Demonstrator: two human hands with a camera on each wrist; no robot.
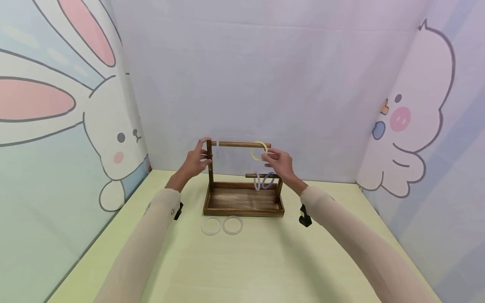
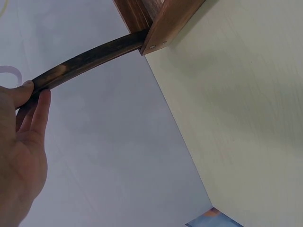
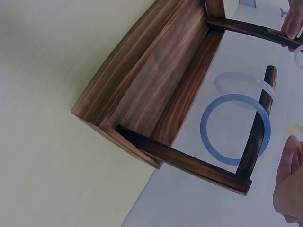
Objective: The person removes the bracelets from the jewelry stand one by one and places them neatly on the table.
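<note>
Left hand (image 2: pixel 26 153), at the left edge: thumb and fingers pinching one end of a post. Wooden post (image 2: pixel 90 58), dark brown, slanting upward to the right, its far end meeting a tray. Wooden tray (image 2: pixel 173 23), brown, cropped by the top edge; two screw heads (image 2: pixel 152 47) in its end. Lilac ring (image 2: pixel 18 74), partial, just beside the thumb. Yellow ring (image 2: pixel 4 7), short arc only, upper left corner. Bench (image 2: pixel 246 90), pale, faintly grained. Backdrop (image 2: pixel 118 137), grey-lavender. Printed patch (image 2: pixel 214 219), blue and orange, bottom edge.

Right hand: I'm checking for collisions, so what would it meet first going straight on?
Beyond the yellow ring it pinches, the right hand would probably meet the upper bar; depth is unclear.
</note>
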